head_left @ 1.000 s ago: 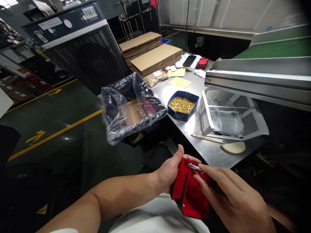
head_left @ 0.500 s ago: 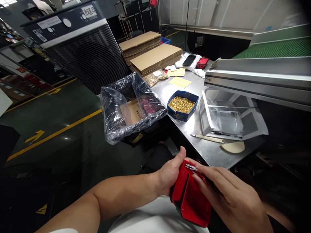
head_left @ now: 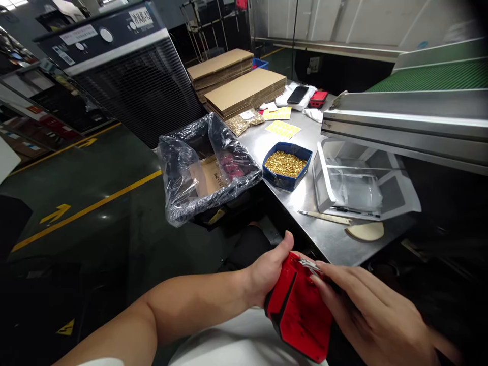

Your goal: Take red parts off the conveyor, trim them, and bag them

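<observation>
Item: red plastic housing (head_left: 301,310), held low in front of the body, just short of the near edge of the steel table (head_left: 305,203), not resting on it.
Left hand (head_left: 267,272): closed round the housing's left side, thumb up over the top corner.
Right hand (head_left: 366,310): fingers stretched and close together, laid across the housing's face; index tip at a small metal piece (head_left: 308,264) on the top edge. Pinching or only pressing: cannot tell.
Metal piece: silvery, tiny, touching the housing's upper rim; exact seat too small to make out.
Handling, as judged: steady left grip, housing tilted so the rim faces the eyes; light pressure from the right fingertip, straight down into the rim, not sideways.
Risk, as judged: small piece likely to slip or spring off over the floor; safer done above the table.
Blue tray (head_left: 271,178): on the table, full of small brass-coloured parts, well apart from both hands.
Clear box in white frame (head_left: 354,188): just right of the blue tray.
Thin stick (head_left: 324,217) and pale oval piece (head_left: 365,231): near the table's front edge.
Bag-lined carton (head_left: 206,170): left of the table, red items inside.
Flat cardboard stacks (head_left: 244,89): far end of the table.
</observation>
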A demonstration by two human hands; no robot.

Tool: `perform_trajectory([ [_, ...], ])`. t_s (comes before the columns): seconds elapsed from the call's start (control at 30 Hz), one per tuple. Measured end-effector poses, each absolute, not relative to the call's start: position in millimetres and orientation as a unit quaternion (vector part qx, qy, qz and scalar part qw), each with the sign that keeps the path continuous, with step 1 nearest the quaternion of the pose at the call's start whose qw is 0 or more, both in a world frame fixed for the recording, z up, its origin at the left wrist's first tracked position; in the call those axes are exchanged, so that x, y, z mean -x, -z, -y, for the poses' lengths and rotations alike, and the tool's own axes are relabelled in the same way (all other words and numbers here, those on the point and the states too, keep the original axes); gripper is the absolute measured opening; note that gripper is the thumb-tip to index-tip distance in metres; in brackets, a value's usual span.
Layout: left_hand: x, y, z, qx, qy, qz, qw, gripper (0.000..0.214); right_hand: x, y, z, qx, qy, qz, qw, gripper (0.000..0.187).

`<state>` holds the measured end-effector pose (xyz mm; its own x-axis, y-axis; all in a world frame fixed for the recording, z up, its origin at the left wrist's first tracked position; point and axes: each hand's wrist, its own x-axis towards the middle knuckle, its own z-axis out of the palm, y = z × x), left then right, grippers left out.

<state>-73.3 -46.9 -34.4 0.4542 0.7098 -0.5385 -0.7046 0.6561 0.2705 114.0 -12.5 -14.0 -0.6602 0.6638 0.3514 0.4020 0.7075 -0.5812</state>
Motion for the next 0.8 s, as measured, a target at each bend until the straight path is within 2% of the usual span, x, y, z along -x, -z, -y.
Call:
perform_trajectory([
  [0.33,72.6,31.4,46.4,0.017,-0.389,-0.361,0.847,0.087,-112.5,16.8,12.1,0.252,-0.211,0.900,0.288,0.052],
  [0.8,70.9,30.1,46.3,0.036,-0.392,-0.346,0.852,0.085,-110.5,13.4,10.2,0.261,-0.230,0.895,0.277,0.047],
])
